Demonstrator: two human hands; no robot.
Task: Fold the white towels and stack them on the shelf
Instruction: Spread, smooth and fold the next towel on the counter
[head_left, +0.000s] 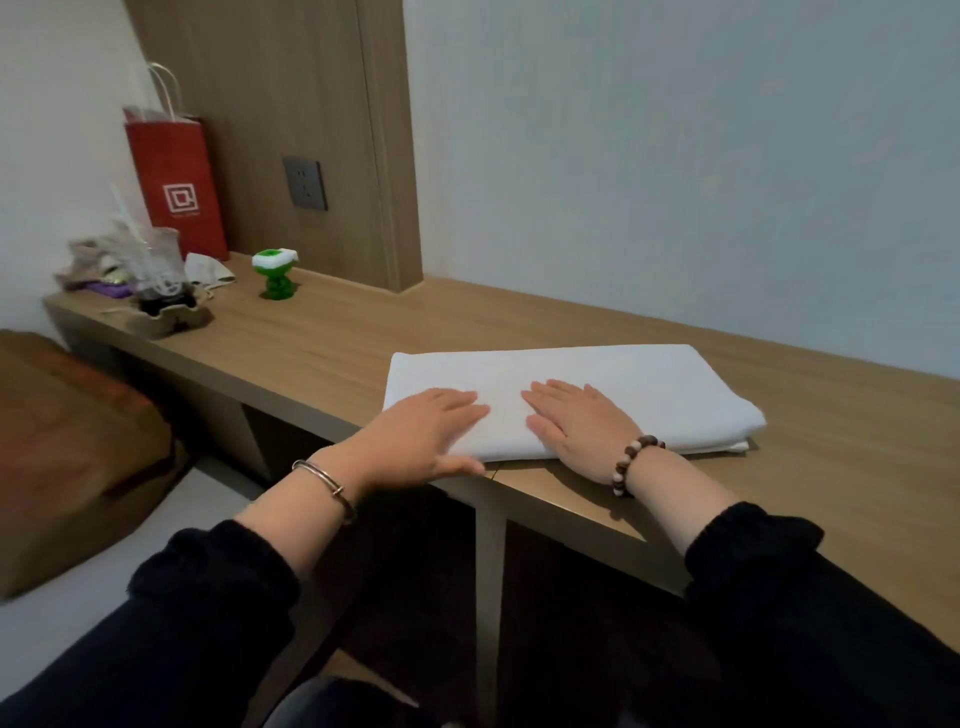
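Observation:
A folded white towel (639, 384) lies flat on the long wooden shelf (332, 348), near its front edge. My left hand (421, 436) rests palm down on the towel's near left corner, fingers straight, thumb over the shelf's edge. My right hand (576, 421) lies flat on the towel just to the right of it, fingers straight and pointing left. A second layer of white cloth peeks out under the towel at its right near corner.
At the shelf's far left stand a red paper bag (176, 182), a drink cup in a cardboard carrier (161, 291), crumpled wrappers and a small green figurine (274, 275). A wall socket (305, 182) sits on the wood panel. A brown cushion (67, 447) lies below left.

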